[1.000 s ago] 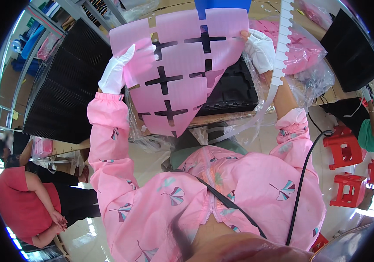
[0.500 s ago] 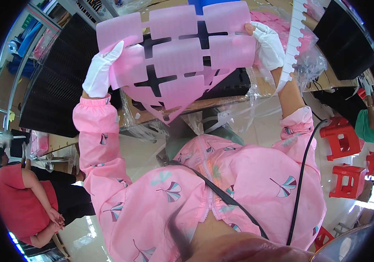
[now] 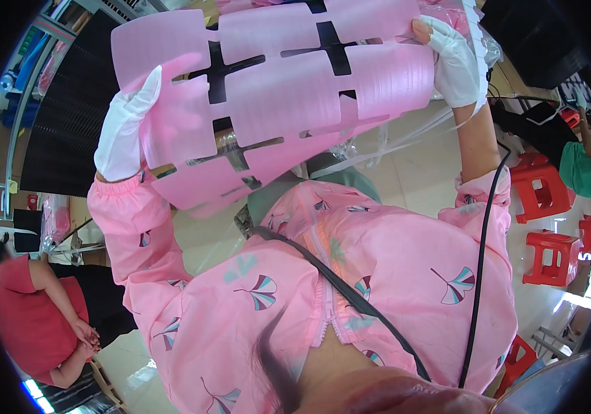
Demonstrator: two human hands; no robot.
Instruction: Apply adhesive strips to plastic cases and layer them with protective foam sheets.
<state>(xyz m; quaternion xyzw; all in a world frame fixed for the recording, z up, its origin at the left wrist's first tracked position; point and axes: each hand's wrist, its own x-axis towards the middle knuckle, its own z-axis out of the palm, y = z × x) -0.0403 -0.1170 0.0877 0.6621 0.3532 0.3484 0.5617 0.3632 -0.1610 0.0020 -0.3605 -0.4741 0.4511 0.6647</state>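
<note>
A large pink foam sheet (image 3: pixel 274 86) with cross-shaped cutouts is held up in front of me, bent and drooping toward me along its lower edge. My left hand (image 3: pixel 126 124), in a white glove, grips its left side, with the thumb lying over the front face. At the upper right corner my right hand (image 3: pixel 447 62) pinches the sheet; a bare fingertip pokes out of that white glove. A white notched strip (image 3: pixel 478 48) runs close behind the right hand. The fingers behind the sheet are hidden.
Black ribbed panels (image 3: pixel 64 103) stand at the left. Several red stools (image 3: pixel 540 186) are on the floor at the right. A person in a red top (image 3: pixel 36 310) stands at the left; a person with a green garment (image 3: pixel 582 169) is at the far right. Clear plastic film lies behind the sheet.
Both hands have brought the pink sheet nearer to me, so it fills more of the view and covers the black piece on the table. The left hand has moved left and down.
</note>
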